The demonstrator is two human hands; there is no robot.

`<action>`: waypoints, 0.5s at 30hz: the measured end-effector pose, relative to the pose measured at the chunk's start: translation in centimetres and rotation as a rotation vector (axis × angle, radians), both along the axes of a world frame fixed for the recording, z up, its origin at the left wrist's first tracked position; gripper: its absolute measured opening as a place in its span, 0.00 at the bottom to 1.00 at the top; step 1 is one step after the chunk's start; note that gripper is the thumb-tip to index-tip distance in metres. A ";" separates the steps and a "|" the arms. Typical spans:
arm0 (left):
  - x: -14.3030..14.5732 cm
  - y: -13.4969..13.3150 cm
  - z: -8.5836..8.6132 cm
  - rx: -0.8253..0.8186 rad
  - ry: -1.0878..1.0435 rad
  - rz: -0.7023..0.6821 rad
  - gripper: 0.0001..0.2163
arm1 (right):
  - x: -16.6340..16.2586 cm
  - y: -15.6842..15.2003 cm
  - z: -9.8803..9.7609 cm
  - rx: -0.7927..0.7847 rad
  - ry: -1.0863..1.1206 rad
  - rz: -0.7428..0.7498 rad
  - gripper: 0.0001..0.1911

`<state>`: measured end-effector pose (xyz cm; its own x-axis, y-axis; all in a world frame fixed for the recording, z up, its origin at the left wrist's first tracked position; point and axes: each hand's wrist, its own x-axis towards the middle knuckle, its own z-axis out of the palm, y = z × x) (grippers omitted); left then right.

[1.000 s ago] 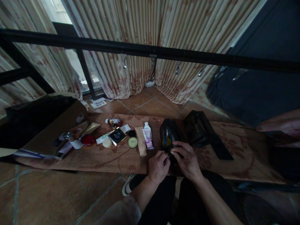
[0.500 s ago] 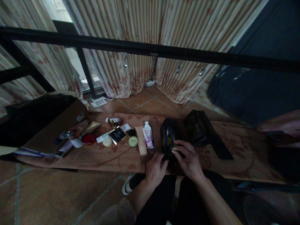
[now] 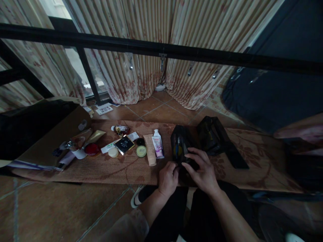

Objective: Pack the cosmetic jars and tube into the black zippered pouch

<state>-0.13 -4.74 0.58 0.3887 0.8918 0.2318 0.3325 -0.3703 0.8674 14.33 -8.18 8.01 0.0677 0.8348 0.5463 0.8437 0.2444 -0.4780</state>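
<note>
A black, shiny pouch (image 3: 178, 137) lies at the front of the cloth-covered bench (image 3: 113, 173), with a yellow and blue patch showing on it. My left hand (image 3: 168, 178) has its fingers curled on the pouch's near left edge. Over the near right side is my right hand (image 3: 203, 171), its thumb and fingers apart at the pouch's surface. To the right sits a second black bag (image 3: 208, 136) with a wide dark strap (image 3: 237, 158). Just left of the pouch lie a pink-and-white tube (image 3: 158, 146) and a beige tube (image 3: 150, 151).
Further left are a pale green round tin (image 3: 141, 151), a black square packet (image 3: 124, 145), a white round case (image 3: 113, 153), a red round container (image 3: 92, 149) and a cardboard box (image 3: 55, 143). A dark metal rail (image 3: 141, 47) crosses before curtains. Another person's arm (image 3: 300, 129) is at right.
My right thumb and fingers have spread apart from a closer pinch at the pouch. My left hand keeps its place at the near edge. The whole view has shifted slightly.
</note>
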 end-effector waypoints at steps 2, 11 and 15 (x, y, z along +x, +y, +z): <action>-0.1 0.0 -0.1 -0.004 -0.019 -0.014 0.07 | -0.1 -0.1 0.4 0.004 0.038 -0.025 0.17; -0.6 0.0 -0.3 -0.002 -0.014 0.016 0.03 | 0.8 -1.2 -1.3 0.149 0.528 -0.462 0.15; -0.9 -0.1 0.3 0.011 -0.045 0.032 0.08 | 0.4 -2.7 -2.3 0.049 0.688 -0.557 0.16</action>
<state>-0.99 -4.87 0.87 0.3490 0.9008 0.2584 0.3054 -0.3700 0.8774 14.78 -10.88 5.67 0.7841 0.5594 0.2688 0.3758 -0.0831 -0.9230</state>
